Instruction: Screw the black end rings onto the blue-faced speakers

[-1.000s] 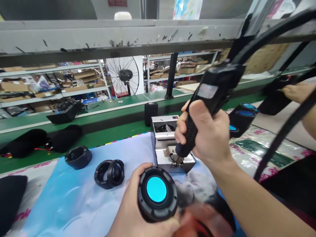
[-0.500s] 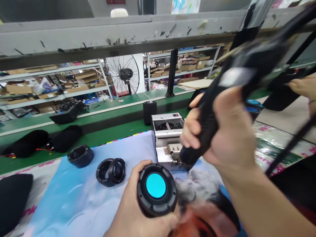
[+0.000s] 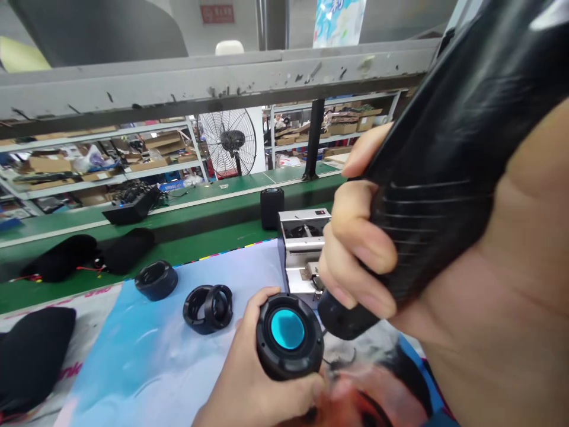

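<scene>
My left hand (image 3: 262, 379) is wrapped round a round black speaker (image 3: 290, 335) with a shiny blue centre, its face turned up toward me. Large and close to the camera, my right hand (image 3: 368, 249) grips a black electric screwdriver (image 3: 444, 172), slanted down to the left. Its lower end is beside the speaker's right edge, and a thin bit shows near the rim. I cannot tell whether the bit sits in a screw. To the left, black rings (image 3: 207, 309) and another black ring (image 3: 156, 280) lie on the printed sheet (image 3: 169, 362).
Behind my hands stands a silver metal machine (image 3: 302, 255), partly hidden by my right hand. A black cylinder (image 3: 272, 207) stands behind it on the green bench (image 3: 222, 231). Black fabric-covered pieces (image 3: 62, 255) with wires lie at left. A grey beam (image 3: 213, 77) crosses above.
The screwdriver in my right hand has come closer to the camera, with its lower end now down at the speaker's right edge. My left hand still holds the speaker.
</scene>
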A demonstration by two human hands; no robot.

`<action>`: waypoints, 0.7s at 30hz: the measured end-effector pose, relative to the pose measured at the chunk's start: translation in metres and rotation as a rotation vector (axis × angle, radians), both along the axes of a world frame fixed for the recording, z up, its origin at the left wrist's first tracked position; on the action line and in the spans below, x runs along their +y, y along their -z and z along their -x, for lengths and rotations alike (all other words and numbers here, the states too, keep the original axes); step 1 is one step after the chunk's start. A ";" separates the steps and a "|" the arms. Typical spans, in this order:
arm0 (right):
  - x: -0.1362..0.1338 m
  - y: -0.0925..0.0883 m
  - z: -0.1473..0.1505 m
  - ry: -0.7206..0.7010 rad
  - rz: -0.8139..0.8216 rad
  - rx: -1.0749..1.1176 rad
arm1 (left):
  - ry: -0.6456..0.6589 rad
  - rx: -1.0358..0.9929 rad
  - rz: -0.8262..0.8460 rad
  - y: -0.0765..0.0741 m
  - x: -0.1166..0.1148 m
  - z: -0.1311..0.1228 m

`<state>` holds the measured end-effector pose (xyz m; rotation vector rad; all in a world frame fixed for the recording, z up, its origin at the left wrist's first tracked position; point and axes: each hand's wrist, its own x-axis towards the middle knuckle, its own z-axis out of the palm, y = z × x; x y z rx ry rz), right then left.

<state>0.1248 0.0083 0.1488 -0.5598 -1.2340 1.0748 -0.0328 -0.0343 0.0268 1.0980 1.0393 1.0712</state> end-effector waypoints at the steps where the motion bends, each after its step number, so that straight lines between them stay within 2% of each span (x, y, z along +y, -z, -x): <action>1: 0.001 0.002 0.001 -0.079 0.012 0.020 | -0.002 0.012 -0.015 0.001 0.000 0.001; 4: 0.001 0.007 0.005 -0.259 0.064 0.055 | 0.017 0.010 -0.043 0.004 0.002 0.003; 7: -0.002 0.011 0.008 -0.315 0.130 -0.021 | 0.059 -0.034 -0.048 0.004 0.002 0.004; 11: -0.006 0.016 0.009 -0.385 0.125 -0.067 | 0.113 -0.052 -0.014 0.000 0.002 0.004; 16: -0.001 0.024 0.012 -0.413 0.103 -0.077 | 0.089 -0.022 -0.024 0.001 0.001 0.007; 19: 0.002 0.021 0.010 -0.466 0.094 -0.092 | 0.067 -0.028 -0.074 0.006 0.001 0.010; 21: 0.005 0.016 0.006 -0.470 0.070 -0.068 | 0.084 -0.075 -0.035 0.009 0.001 0.013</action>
